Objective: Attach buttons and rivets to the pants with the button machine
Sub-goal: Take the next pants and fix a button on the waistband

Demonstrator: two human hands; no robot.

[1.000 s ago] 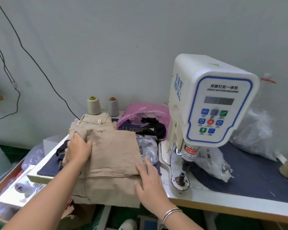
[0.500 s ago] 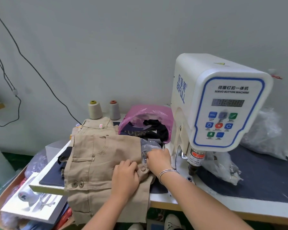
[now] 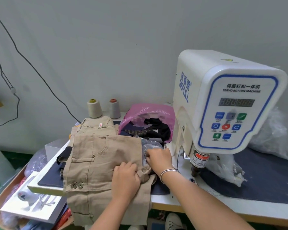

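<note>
The fingers of the left hand (image 3: 125, 177) are pressed on the pants (image 3: 96, 163), bunching the cloth; the right hand (image 3: 159, 157) fingers reach into a plastic bag (image 3: 150, 144); their grip cannot be told. The button machine (image 3: 223, 105) stands just right, nearer the right hand.

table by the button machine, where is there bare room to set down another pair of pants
Bare room: the dark mat right of the button machine, in front of the clear bags. Crowded: left of the machine, where tan pants, a pink bag, thread cones and both hands fill the top.
</note>
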